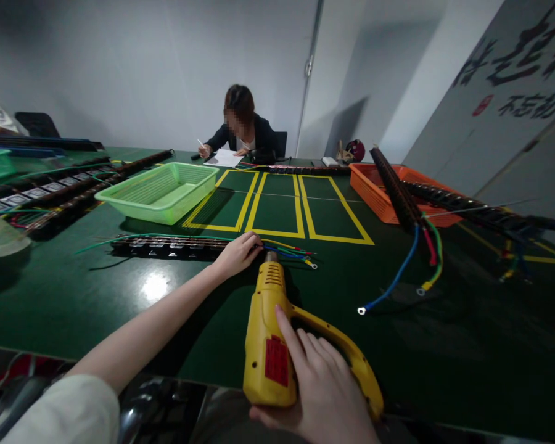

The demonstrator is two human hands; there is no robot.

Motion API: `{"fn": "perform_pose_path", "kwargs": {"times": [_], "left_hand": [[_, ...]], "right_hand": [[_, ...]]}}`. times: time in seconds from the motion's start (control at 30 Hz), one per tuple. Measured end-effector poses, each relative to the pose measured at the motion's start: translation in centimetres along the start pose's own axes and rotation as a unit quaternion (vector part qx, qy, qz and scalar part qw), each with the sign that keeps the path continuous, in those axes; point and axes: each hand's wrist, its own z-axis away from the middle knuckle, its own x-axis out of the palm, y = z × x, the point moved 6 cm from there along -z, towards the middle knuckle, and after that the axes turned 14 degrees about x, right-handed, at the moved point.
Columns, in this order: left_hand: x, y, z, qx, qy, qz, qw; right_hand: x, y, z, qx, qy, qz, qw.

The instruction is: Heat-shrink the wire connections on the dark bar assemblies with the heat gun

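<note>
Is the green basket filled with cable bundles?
No, the green basket shows a bare inside, and the nearest cable bundle lies on the table in front of it.

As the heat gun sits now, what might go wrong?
The nozzle is close to the left hand; if the heat gun is on, which I cannot tell, fingers might burn. The wires beside it could scorch if heated too long.
</note>
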Motion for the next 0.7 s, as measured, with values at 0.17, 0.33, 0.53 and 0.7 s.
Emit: {"fn": "perform_pose_path", "kwargs": {"times": [0.17, 0.33, 0.53, 0.7], "left_hand": [[0.1, -0.1, 0.1, -0.005, 0.001, -0.001, 1.000], [0.1, -0.1, 0.0, -0.001, 0.004, 0.008, 1.000], [-0.4, 0.3, 0.2, 0.023, -0.006, -0.043, 0.999], [-1.0, 0.5, 0.6, 0.040, -0.022, -0.155, 0.987]], "right_hand": [[0.3, -1.3, -1.0, -0.016, 0.051, 0.024, 0.998], [0.5, -1.6, -1.4, -0.008, 0.052, 0.024, 0.998], [0.5, -0.7, -1.3, -0.001, 0.054, 0.006, 0.999], [-0.1, 0.5, -0.8, 0.024, 0.040, -0.026, 0.999]]}}
